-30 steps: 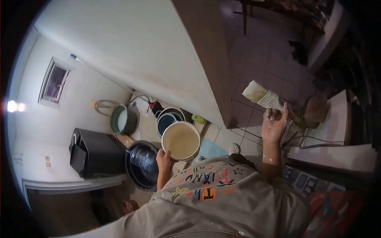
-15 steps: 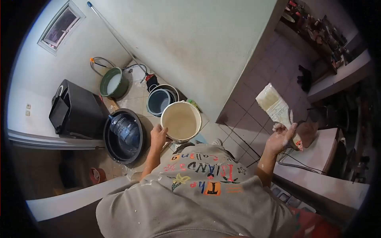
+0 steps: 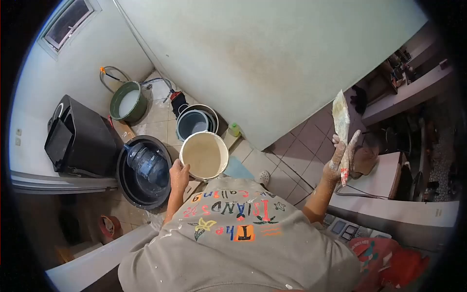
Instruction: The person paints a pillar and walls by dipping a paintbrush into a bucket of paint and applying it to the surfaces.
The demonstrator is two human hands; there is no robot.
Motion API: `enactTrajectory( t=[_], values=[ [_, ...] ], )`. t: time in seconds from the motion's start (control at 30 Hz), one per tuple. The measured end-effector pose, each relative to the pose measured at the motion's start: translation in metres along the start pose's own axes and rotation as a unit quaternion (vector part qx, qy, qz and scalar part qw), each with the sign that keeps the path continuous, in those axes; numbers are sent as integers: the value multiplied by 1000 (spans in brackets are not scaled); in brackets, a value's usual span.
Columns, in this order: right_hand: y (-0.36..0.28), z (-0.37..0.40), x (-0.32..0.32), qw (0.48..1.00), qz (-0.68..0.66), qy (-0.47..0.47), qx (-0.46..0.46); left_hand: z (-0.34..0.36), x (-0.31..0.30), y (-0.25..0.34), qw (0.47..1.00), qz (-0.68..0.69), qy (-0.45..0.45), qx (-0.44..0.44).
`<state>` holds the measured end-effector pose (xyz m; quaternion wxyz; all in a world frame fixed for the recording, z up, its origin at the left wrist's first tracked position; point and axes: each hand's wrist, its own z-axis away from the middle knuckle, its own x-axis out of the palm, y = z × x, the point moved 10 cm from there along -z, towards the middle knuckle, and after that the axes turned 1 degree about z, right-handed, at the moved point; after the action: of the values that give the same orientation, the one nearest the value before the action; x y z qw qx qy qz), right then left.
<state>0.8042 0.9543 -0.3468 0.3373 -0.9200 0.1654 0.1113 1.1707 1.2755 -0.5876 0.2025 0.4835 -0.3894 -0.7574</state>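
The paintbrush (image 3: 342,125) is pinched between thumb and fingers of the right hand (image 3: 334,164), bristles above the fingertips and red-marked handle end below them, while the left hand (image 3: 179,177), its fingers partly hidden, grips the pale bucket (image 3: 226,155) by its rim
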Motion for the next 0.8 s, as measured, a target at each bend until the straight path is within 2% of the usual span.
enactTrajectory(
  t=[0.03, 0.07, 0.17, 0.2, 0.23, 0.3, 0.37, 0.43, 0.5, 0.53, 0.57, 0.63, 0.67, 0.73, 0.8],
  values=[
    [-19, 3, -1, 995, 78, 25, -53, -8, -5, -21, 1000, 2, -3, -1],
    [-32, 7, -4, 992, 98, 57, -60, -16, -9, -40, 1000, 29, -3, -1],
    [-42, 13, -5, 990, 87, 109, -17, -33, -22, -81, 999, 53, -7, -1],
    [-51, 17, -3, 985, 84, 135, -66, -34, -28, -87, 998, 52, -10, -15],
    [-55, 22, -2, 985, 89, 133, -65, -35, -34, -94, 998, 51, -14, -30],
    [-30, 28, 5, 986, -43, 128, 102, -39, -42, -102, 998, 46, -11, -29],
    [-36, 26, 10, 989, -32, 101, 99, -41, -44, -105, 999, 15, -26, -10],
    [-14, 29, 20, 966, -110, 105, 209, -32, -52, -94, 999, 23, -17, -44],
    [1, 29, 34, 954, -153, 103, 236, -27, -59, -92, 999, 0, 33, -2],
    [9, 28, 43, 939, -202, 107, 255, -25, -56, -104, 996, 27, 35, -78],
    [17, 27, 52, 922, -251, 112, 275, -17, -52, -106, 989, 98, 39, -102],
    [10, 14, 72, 931, -259, 87, 240, -13, -62, -84, 996, 12, 81, -38],
    [-6, 5, 75, 951, -234, 83, 182, -11, -62, -84, 995, 14, 88, -43],
    [-42, -14, 82, 980, -167, 78, 80, -6, -44, -98, 969, 187, 62, -149],
    [-81, -33, 83, 997, 49, 48, -47, -10, -39, -98, 974, 168, 72, -137]
  ],
)
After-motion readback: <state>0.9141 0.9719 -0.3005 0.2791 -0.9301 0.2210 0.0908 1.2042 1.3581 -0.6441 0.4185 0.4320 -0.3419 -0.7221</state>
